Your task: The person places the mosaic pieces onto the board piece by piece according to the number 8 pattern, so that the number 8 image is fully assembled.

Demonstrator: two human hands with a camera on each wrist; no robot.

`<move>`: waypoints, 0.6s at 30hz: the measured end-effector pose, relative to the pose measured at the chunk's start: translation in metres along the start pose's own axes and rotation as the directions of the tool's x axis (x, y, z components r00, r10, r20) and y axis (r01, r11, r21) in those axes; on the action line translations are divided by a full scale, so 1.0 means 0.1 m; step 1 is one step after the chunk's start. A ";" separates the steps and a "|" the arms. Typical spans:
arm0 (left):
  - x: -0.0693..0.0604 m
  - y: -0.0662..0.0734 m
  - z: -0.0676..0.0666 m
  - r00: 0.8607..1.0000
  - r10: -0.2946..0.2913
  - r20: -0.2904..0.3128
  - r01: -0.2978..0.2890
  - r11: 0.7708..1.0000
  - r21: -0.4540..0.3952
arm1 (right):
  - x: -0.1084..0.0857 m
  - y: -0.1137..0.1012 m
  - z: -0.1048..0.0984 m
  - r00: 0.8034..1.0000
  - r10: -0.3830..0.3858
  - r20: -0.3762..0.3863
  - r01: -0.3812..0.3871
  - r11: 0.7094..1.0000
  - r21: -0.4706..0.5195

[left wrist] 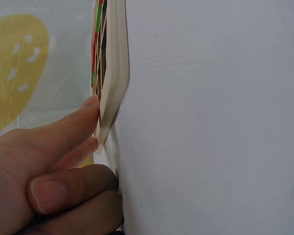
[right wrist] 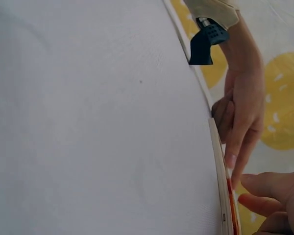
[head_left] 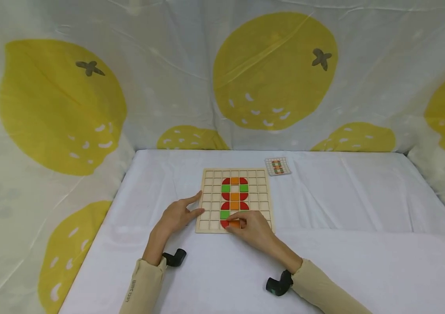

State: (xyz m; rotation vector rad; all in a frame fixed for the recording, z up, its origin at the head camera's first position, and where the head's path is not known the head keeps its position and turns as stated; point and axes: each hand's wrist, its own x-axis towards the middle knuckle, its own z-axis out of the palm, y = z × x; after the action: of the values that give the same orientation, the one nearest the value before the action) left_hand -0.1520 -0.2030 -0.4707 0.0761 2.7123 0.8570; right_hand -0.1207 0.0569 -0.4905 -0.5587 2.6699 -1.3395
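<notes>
A square wooden grid board [head_left: 261,196] lies on the white cloth, with red rounded, orange and green tiles in its middle columns. My left hand [head_left: 176,216] touches the board's left edge with two outstretched digits; in the left wrist view its other fingers are curled. Over the lower part of the board is my right hand [head_left: 255,227]. Its thumb and a finger stand apart at the bottom row, beside a red tile [head_left: 224,224] and an orange tile [head_left: 234,224]. No piece shows between these fingertips in the right wrist view. The hand hides cells at the lower right.
A small pattern card [head_left: 278,166] lies past the board's upper right corner, showing a similar coloured figure. A dark wrist mount [head_left: 279,283] sits by the right cuff, another [head_left: 174,258] by the left. Lemon-printed cloth [head_left: 167,65] hangs behind and at the sides.
</notes>
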 end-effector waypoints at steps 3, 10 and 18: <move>-0.01 0.00 -0.01 1.000 -0.006 0.011 0.006 1.000 -0.016 | 0.01 -0.01 -0.05 0.999 0.002 0.035 -0.002 1.000 0.014; 0.00 -0.02 -0.01 1.000 -0.004 0.014 0.005 1.000 -0.031 | 0.04 0.09 -0.40 0.994 0.056 0.089 -0.058 0.998 0.022; -0.01 -0.02 -0.01 1.000 0.008 0.009 -0.008 1.000 -0.026 | 0.06 0.27 -0.94 0.994 0.060 0.089 -0.051 0.994 -0.099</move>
State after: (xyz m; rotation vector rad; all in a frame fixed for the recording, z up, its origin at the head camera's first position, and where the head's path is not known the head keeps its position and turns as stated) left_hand -0.1515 -0.2053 -0.4704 0.0849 2.6938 0.8919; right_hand -0.1576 0.1404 -0.4547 -0.5381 2.6660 -1.1471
